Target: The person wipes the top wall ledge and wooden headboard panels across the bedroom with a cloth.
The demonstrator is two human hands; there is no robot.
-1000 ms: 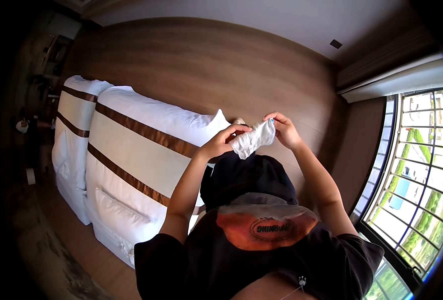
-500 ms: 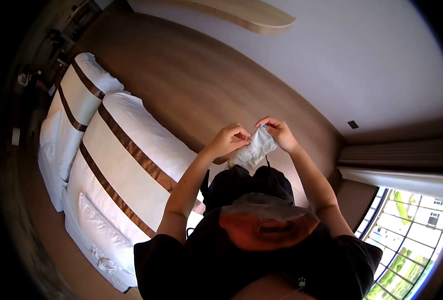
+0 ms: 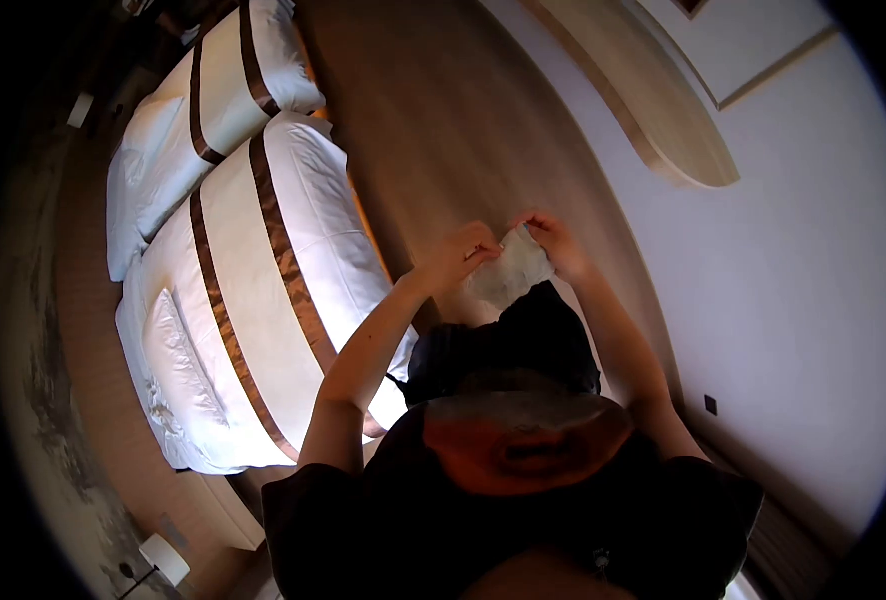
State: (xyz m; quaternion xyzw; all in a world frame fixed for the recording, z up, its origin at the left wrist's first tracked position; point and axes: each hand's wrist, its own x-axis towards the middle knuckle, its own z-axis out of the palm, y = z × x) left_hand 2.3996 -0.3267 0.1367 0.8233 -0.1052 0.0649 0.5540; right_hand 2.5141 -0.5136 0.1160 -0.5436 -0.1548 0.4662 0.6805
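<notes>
A thin, pale cloth-like piece, somewhat see-through, hangs between my two hands in front of my body. My left hand pinches its upper left edge with the fingertips. At the top right corner, my right hand holds it between thumb and fingers. Both hands are raised above my dark clothing, with the cloth spread a little between them. What the cloth is exactly cannot be made out.
Two white beds with brown-striped runners stand to the left, the nearer bed beside my left arm. A lamp is at the lower left. Wooden floor lies ahead; a rounded wooden shelf juts from the right wall.
The view has turned to the right, so the window has left the frame and the shelf shows more. Both hands still hold the cloth, which now hangs flatter between them.
</notes>
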